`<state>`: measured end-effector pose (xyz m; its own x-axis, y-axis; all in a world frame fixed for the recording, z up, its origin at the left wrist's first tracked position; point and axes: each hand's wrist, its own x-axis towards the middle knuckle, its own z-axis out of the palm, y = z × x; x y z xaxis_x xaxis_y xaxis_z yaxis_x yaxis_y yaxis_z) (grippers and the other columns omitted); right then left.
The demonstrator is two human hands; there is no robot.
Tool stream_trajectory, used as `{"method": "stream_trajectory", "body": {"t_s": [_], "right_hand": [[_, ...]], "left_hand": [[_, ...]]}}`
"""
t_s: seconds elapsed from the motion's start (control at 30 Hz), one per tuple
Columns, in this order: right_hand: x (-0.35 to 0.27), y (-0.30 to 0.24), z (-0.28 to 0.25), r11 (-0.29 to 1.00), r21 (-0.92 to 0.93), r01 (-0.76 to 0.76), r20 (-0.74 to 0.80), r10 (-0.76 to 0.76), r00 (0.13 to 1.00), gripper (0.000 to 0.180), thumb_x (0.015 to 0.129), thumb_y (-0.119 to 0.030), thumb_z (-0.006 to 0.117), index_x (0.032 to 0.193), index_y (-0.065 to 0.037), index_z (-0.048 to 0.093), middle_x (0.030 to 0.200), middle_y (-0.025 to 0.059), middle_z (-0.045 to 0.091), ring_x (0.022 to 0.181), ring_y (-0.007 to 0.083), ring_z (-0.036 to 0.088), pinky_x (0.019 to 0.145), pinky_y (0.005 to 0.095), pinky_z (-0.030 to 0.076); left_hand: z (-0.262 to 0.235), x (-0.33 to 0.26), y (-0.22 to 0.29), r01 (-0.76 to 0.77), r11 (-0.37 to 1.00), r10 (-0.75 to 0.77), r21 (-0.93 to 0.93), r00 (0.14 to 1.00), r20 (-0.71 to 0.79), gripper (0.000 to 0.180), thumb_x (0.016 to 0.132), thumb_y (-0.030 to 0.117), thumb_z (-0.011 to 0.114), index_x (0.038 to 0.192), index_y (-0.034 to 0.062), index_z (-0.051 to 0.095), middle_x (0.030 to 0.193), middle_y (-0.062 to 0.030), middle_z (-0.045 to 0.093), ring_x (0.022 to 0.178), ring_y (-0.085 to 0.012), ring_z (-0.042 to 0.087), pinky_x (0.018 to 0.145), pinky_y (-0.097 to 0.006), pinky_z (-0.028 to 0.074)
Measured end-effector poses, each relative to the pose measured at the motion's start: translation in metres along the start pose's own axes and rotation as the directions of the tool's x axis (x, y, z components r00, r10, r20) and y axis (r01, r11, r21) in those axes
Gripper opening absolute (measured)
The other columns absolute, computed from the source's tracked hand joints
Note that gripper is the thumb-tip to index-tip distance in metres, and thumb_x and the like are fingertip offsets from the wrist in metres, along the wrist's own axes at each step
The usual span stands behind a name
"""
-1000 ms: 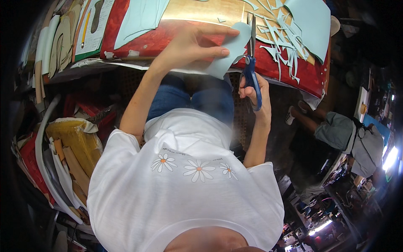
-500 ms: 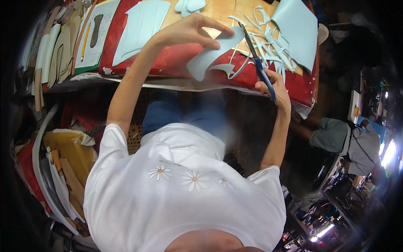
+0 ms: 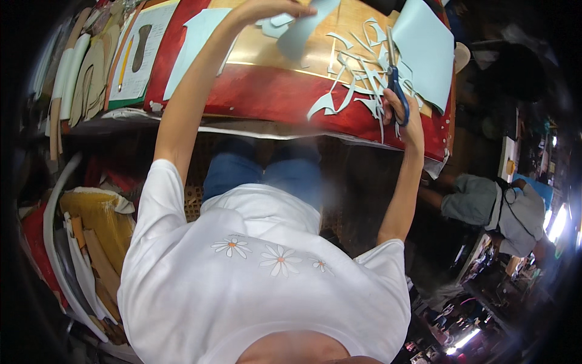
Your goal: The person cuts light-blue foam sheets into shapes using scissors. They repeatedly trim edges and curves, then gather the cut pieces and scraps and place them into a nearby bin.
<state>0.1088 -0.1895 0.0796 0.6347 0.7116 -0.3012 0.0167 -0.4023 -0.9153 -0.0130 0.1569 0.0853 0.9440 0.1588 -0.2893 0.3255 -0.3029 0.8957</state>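
Both my arms have stretched farther out over the worktop point(image 3: 267, 97).
My left hand point(image 3: 267, 9) pinches a pale blue cut piece point(image 3: 303, 30); my right hand point(image 3: 407, 118) grips blue-handled scissors point(image 3: 397, 91) among offcuts point(image 3: 357, 79).

Single head view, looking steeply down over own torso, red table point(image 3: 285, 97) ahead.

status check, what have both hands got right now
Left hand pinching a cut pale blue sheet piece. Right hand gripping blue-handled scissors, blades up. Pale blue offcuts heaped beside them on the table.
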Motion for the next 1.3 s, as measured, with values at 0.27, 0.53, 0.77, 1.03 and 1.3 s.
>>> {"method": "stream_trajectory", "body": {"t_s": [0.27, 0.53, 0.77, 1.03, 1.3], "right_hand": [[-0.082, 0.053, 0.087, 0.785, 0.422, -0.454, 0.591, 0.141, 0.794, 0.037, 0.089, -0.038, 0.055, 0.073, -0.004, 0.052, 0.051, 0.0015, 0.045, 0.043, 0.0122, 0.044, 0.046, 0.0282, 0.040], [-0.078, 0.061, 0.065, 0.756, 0.538, -0.372, 0.253, 0.277, 0.927, 0.046, 0.090, -0.053, 0.047, 0.079, -0.009, 0.054, 0.052, -0.0041, 0.041, 0.044, 0.0082, 0.041, 0.050, 0.0290, 0.041], [-0.071, 0.042, 0.063, 0.286, 0.845, -0.451, 0.490, -0.077, 0.868, 0.054, 0.087, -0.059, 0.044, 0.083, -0.006, 0.055, 0.054, -0.0031, 0.045, 0.048, 0.0091, 0.046, 0.057, 0.0311, 0.041], [-0.102, 0.046, 0.148, 0.756, 0.584, -0.298, 0.562, -0.111, 0.820, 0.081, 0.071, -0.080, 0.037, 0.094, -0.004, 0.052, 0.068, 0.0037, 0.049, 0.065, 0.0169, 0.049, 0.071, 0.0368, 0.044], [-0.111, 0.050, 0.172, 0.891, 0.421, -0.172, 0.469, -0.051, 0.882, 0.061, 0.076, -0.057, 0.062, 0.097, -0.001, 0.052, 0.075, 0.0042, 0.053, 0.072, 0.0136, 0.052, 0.068, 0.0269, 0.042]], "left_hand": [[-0.038, -0.049, -0.070, 0.226, 0.778, 0.265, 0.586, 0.728, -0.632, 0.048, 0.079, 0.024, 0.067, 0.120, 0.0038, 0.050, 0.100, -0.0151, 0.062, 0.083, -0.0264, 0.063, 0.076, -0.035, 0.050], [0.022, -0.138, -0.114, 0.619, 0.560, 0.182, 0.550, 0.556, -0.811, 0.086, 0.064, 0.066, 0.064, 0.121, 0.0031, 0.055, 0.107, -0.0168, 0.062, 0.095, -0.0331, 0.062, 0.081, -0.041, 0.049], [0.013, -0.137, -0.139, 0.541, 0.729, 0.129, 0.418, 0.492, -0.861, 0.093, 0.055, 0.049, 0.081, 0.129, 0.0023, 0.048, 0.107, -0.0183, 0.062, 0.097, -0.0309, 0.061, 0.086, -0.038, 0.048], [-0.004, -0.139, -0.149, 0.311, 0.859, 0.249, 0.408, 0.442, -0.862, 0.044, 0.068, 0.025, 0.077, 0.106, 0.0058, 0.066, 0.102, -0.0144, 0.064, 0.093, -0.0258, 0.063, 0.084, -0.034, 0.049], [0.028, -0.130, -0.080, -0.332, 0.941, 0.182, 0.071, 0.316, -0.931, 0.035, 0.082, -0.001, 0.059, 0.116, 0.0017, 0.049, 0.093, -0.0082, 0.063, 0.079, -0.0147, 0.062, 0.072, -0.026, 0.050]]}}
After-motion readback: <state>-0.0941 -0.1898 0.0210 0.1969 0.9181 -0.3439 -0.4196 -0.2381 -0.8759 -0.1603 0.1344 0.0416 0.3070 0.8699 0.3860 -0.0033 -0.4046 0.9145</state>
